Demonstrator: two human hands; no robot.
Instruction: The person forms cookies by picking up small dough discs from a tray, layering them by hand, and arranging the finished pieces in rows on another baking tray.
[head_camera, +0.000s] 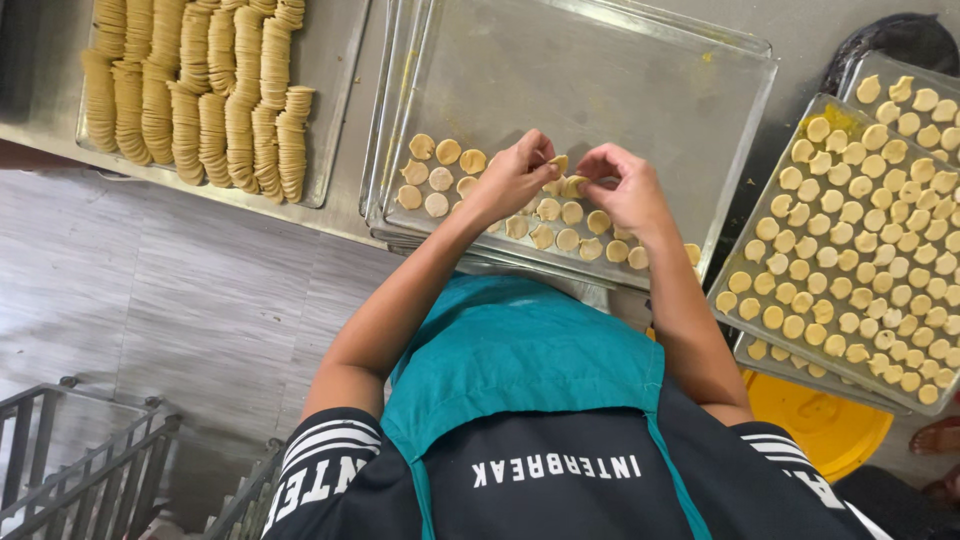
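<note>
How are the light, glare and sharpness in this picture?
Head view: soft, even light, faint shadows; dull glare on the empty part of the middle tray; both hands and the dough rounds sharp; tray edges bow slightly from the wide lens.

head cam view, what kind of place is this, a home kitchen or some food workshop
Likely a small bakery or snack workshop: stacked dough discs, a steel tray the hands fill, and a full tray beside it.
</note>
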